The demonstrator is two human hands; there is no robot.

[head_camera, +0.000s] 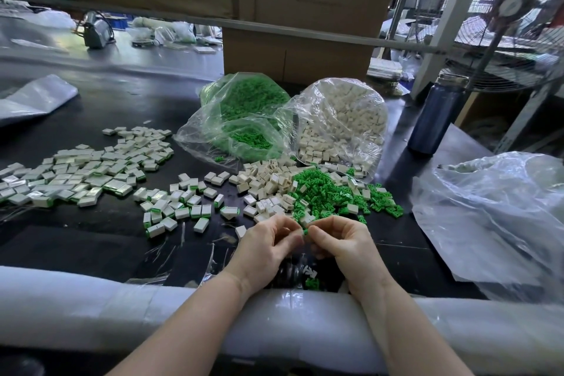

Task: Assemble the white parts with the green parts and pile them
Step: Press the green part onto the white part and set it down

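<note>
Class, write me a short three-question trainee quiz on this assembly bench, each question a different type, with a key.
1. True or false: the finished pile lies to the person's left.
2. Which bag holds green parts: A, the left bag; B, the right bag?
3. What does the right hand pinch?

Key: 1 true. 2 A. 3 a green part, held against the left hand.

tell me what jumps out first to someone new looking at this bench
The bright heap of loose green parts at centre right, beside loose white parts, with both hands meeting just in front, pinching a green piece. Behind stand two clear bags, one of green parts, one of white; finished pieces spread out left.
</note>
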